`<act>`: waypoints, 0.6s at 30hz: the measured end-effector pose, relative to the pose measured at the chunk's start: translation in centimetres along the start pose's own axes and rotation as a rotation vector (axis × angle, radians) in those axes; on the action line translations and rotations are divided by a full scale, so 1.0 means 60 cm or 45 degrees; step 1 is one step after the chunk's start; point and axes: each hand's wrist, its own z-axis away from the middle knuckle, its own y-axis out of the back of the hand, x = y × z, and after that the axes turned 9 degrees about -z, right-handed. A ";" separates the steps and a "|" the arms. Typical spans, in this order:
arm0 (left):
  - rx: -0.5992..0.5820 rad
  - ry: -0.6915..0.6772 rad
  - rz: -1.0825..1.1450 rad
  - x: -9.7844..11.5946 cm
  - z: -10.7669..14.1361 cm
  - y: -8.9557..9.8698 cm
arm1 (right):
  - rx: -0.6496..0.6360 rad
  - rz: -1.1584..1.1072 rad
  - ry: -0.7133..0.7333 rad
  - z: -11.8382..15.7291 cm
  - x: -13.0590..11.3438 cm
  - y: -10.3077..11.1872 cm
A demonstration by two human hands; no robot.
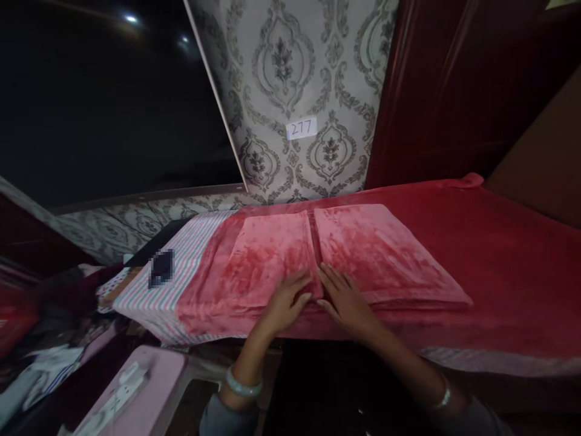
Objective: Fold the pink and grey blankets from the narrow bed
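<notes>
A pinkish-red plush cloth lies folded into two flat panels, a left panel [272,242] and a right panel [372,248], with a narrow gap between them. My left hand [287,301] rests at the left panel's inner front corner, its fingers slightly blurred and the thumb apart from them. Across the gap, my right hand [347,301] lies palm down on the right panel's inner front corner, fingers stretched out and thumb apart. Both sets of fingertips point toward the gap. Neither hand grips anything that I can see. Under the panels spreads a red plush cover [454,260].
A striped cloth [195,254] with a pixelated dark object [161,268] is at the left. A large black screen [113,103] stands behind. Front left, a power strip [113,399] lies on a pink stool [157,375]. A paper label [301,128] marks the patterned wall.
</notes>
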 end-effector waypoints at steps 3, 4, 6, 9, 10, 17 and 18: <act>0.407 0.279 -0.093 -0.083 0.040 0.055 | 0.021 0.023 0.148 0.001 -0.016 -0.014; 0.540 0.413 -0.136 -0.115 0.055 0.072 | -0.001 0.031 0.172 0.002 -0.021 -0.023; 0.690 0.691 -0.144 -0.173 0.082 0.098 | -0.048 0.041 0.174 0.006 -0.028 -0.043; 0.626 1.086 0.159 -0.231 0.111 0.120 | -0.079 0.018 0.113 0.010 -0.037 -0.061; 0.592 1.179 0.304 -0.240 0.116 0.124 | -0.091 0.000 0.092 0.010 -0.041 -0.060; 0.453 1.332 1.133 -0.246 0.090 0.153 | -0.234 -0.282 -0.084 -0.031 -0.050 0.007; 0.394 1.308 1.232 -0.246 0.083 0.157 | -0.198 -0.338 -0.099 -0.048 -0.047 0.014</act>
